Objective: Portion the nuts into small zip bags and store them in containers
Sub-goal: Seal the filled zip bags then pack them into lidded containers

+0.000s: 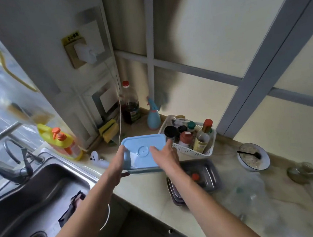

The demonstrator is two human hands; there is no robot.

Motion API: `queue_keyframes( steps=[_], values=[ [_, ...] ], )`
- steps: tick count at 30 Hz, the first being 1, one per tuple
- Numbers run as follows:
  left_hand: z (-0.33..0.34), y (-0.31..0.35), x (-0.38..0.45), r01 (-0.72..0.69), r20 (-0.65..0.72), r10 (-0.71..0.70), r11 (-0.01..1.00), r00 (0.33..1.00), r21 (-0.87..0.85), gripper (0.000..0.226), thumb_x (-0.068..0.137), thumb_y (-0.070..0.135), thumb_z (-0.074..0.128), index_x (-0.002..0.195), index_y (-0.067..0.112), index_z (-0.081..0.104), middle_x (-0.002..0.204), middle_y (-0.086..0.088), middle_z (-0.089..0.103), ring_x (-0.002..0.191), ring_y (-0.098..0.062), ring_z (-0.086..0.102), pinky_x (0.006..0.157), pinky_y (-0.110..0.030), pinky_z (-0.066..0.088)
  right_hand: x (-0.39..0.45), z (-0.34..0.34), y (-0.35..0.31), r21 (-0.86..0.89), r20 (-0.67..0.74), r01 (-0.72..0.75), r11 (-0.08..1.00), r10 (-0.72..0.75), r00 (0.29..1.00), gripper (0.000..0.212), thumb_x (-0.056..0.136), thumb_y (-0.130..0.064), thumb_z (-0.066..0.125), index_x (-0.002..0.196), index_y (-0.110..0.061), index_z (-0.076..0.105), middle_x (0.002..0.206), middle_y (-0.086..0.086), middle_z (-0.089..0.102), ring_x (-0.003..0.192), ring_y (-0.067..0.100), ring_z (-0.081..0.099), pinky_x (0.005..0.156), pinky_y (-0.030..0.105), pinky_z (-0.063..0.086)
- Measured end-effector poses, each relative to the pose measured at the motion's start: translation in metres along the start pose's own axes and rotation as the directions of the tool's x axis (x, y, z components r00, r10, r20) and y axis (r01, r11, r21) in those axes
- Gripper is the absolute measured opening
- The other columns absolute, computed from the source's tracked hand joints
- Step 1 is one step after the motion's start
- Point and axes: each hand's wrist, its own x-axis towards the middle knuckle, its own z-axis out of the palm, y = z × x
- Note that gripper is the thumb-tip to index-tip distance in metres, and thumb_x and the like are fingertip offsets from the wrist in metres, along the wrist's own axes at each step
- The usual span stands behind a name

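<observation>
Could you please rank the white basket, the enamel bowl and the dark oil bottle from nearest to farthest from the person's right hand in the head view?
From the right hand:
1. White basket, just to its right, nearly touching.
2. Dark oil bottle, back in the corner.
3. Enamel bowl, far right on the counter.
</observation>
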Motion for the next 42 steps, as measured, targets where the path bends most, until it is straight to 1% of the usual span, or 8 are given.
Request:
queue_keyframes(
  steps=[7,13,19,26,31,34,37,42],
  values=[
    [0.056,0.011,-0.034,-0.052,0.056,0.049,0.998,0.997,0.044,0.037,0.09,0.043,0.05,0.111,0.015,0.06,0.105,-0.012,0.063,0.087,-0.025,0.062,0.075,-0.036,0.053,0.022,-0.103,0.046,0.207,0.22,-0.001,0.978,-0.045,0.974,0.074,0.084,-0.036,0.077,0.145,-0.016,0.04,0.125,0.004,0.064,0.105,0.019,0.066,0.093,0.041,0.058],
    [0.081,0.02,-0.056,-0.11,-0.095,0.114,0.992,0.989,0.055,0.086,0.064,0.068,0.042,0.121,0.005,0.058,0.117,-0.014,0.061,0.103,-0.03,0.059,0.076,-0.038,0.044,0.018,-0.119,0.055,0.305,0.257,0.041,0.952,-0.123,0.959,0.061,0.088,-0.035,0.075,0.137,-0.018,0.045,0.123,0.001,0.064,0.105,0.015,0.065,0.088,0.033,0.058],
    [0.095,0.046,-0.07,-0.179,-0.131,0.197,0.974,0.972,0.137,0.083,0.068,0.069,0.039,0.117,0.006,0.06,0.115,-0.015,0.062,0.105,-0.032,0.061,0.073,-0.038,0.045,0.009,-0.151,0.046,0.298,0.222,0.136,0.945,-0.207,0.953,0.049,0.091,-0.039,0.071,0.131,-0.021,0.049,0.115,0.001,0.066,0.101,0.016,0.065,0.084,0.033,0.059],
    [0.144,0.037,-0.091,-0.09,0.135,0.065,0.978,0.989,0.189,0.033,0.097,0.045,0.042,0.107,0.018,0.057,0.109,-0.011,0.061,0.095,-0.026,0.06,0.087,-0.038,0.051,0.001,-0.227,0.064,0.082,0.296,-0.032,0.996,0.007,0.955,0.027,0.096,-0.042,0.066,0.112,-0.023,0.056,0.106,0.005,0.069,0.093,0.02,0.067,0.068,0.036,0.057],
    [0.166,0.013,-0.092,-0.017,0.252,-0.083,0.928,0.964,0.372,0.053,0.083,0.057,0.053,0.112,0.014,0.062,0.103,-0.01,0.065,0.087,-0.025,0.063,0.089,-0.039,0.055,0.009,-0.242,0.109,-0.054,0.27,-0.127,0.99,0.137,0.953,0.048,0.094,-0.057,0.063,0.118,-0.016,0.059,0.107,0.006,0.07,0.094,0.022,0.07,0.089,0.047,0.061],
    [0.164,0.011,-0.086,-0.001,0.311,-0.146,0.904,0.939,0.427,0.08,0.066,0.074,0.053,0.12,0.015,0.061,0.114,-0.012,0.063,0.105,-0.027,0.061,0.101,-0.049,0.048,0.015,-0.248,0.132,-0.062,0.291,-0.182,0.981,0.192,0.937,0.087,0.077,-0.081,0.062,0.14,-0.022,0.048,0.135,0.004,0.059,0.12,0.026,0.06,0.098,0.048,0.054],
    [0.158,0.002,-0.079,0.059,0.412,-0.192,0.947,0.891,0.315,0.1,0.075,0.096,0.024,0.126,0.017,0.058,0.128,-0.01,0.059,0.12,-0.029,0.054,0.097,-0.054,0.039,0.016,-0.246,0.149,0.001,0.441,-0.297,0.955,0.266,0.857,0.117,0.055,-0.097,0.06,0.148,-0.029,0.043,0.152,0.012,0.046,0.138,0.038,0.045,0.105,0.06,0.042],
    [0.173,-0.023,-0.079,0.157,0.424,-0.175,0.985,0.889,0.077,0.103,0.074,0.093,0.004,0.111,0.027,0.074,0.112,-0.008,0.072,0.1,-0.025,0.064,0.094,-0.041,0.051,0.013,-0.234,0.14,0.024,0.473,-0.215,0.976,0.178,0.863,0.098,0.061,-0.097,0.048,0.13,-0.028,0.059,0.126,0.007,0.065,0.116,0.031,0.06,0.106,0.051,0.045]
  ],
)
